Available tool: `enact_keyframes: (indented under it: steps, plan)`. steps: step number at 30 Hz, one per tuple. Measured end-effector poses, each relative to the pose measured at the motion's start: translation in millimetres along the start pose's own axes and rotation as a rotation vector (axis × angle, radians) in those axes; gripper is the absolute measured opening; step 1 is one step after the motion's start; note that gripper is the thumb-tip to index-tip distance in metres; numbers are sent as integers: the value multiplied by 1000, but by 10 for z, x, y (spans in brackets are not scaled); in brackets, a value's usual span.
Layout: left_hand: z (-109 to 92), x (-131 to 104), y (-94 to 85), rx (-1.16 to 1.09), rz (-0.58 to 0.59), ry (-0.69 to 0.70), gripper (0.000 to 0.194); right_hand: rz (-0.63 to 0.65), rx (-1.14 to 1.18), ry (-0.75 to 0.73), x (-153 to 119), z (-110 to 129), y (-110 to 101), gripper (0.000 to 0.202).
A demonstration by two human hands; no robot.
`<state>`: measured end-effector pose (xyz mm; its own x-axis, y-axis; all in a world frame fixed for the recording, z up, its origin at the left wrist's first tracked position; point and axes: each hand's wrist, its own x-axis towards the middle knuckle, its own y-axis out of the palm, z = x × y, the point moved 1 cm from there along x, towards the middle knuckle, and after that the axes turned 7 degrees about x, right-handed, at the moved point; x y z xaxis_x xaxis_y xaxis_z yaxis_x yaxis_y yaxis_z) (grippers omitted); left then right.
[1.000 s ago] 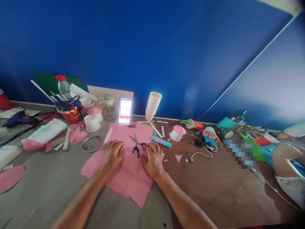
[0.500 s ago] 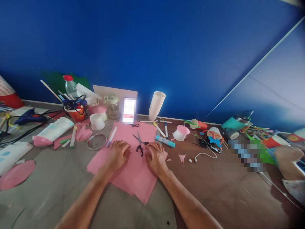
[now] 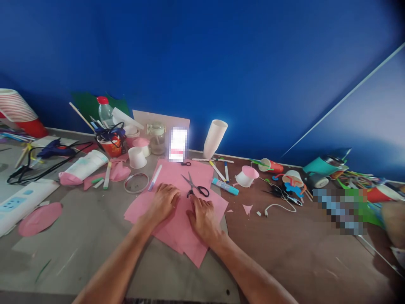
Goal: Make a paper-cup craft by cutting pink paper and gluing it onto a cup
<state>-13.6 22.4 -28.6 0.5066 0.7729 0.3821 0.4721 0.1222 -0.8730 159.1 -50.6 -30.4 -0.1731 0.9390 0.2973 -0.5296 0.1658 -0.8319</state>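
Note:
My left hand (image 3: 165, 202) rests on the pink paper sheets (image 3: 180, 236), fingers together and slightly bent, with nothing seen in it. On the paper's right part lies my right hand (image 3: 204, 221), fingers stretched forward and thumb apart. Its fingertips are at the near handle loop of the black-handled scissors (image 3: 191, 183), partly covering it; whether they touch cannot be told. The scissors lie with blades parted, pointing away to the left. A white marker (image 3: 155, 177) lies beyond my left hand, and a blue glue stick (image 3: 225, 186) to the right of the scissors.
Behind the paper stand a lit, blurred screen (image 3: 178, 145), a glass jar (image 3: 157, 139) and a stack of white cups (image 3: 215, 139). A tape ring (image 3: 136, 192) and power strip (image 3: 19, 202) lie left. Rightward are a pink-topped cup (image 3: 246, 179), white cable (image 3: 280, 206) and another person's arm (image 3: 394, 219).
The view has turned a little left. My right hand has drawn back from the far scissors handle toward the near one, and the scissors have turned slightly. My left hand stays on the paper.

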Motion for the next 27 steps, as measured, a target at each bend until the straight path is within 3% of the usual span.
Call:
enact_keyframes:
  steps: [4,8,15,21,24,27]
  plan:
    - [17,-1,8,4,-10,7,23,-86,119,52,2,-103,4,34]
    - [33,-10,34,16,-5,11,25,-121,38,126,16,-72,-52,10]
    - [21,-49,58,37,8,11,18,-64,-41,184,16,-16,-102,19]
    - [10,-85,74,-6,39,26,18,-17,-29,176,0,-20,-51,14]
    - [9,-59,65,-55,59,-33,8,-35,77,191,4,-42,-17,6]
    - [-23,-10,5,-169,62,-83,10,-117,315,216,24,-96,-22,13]
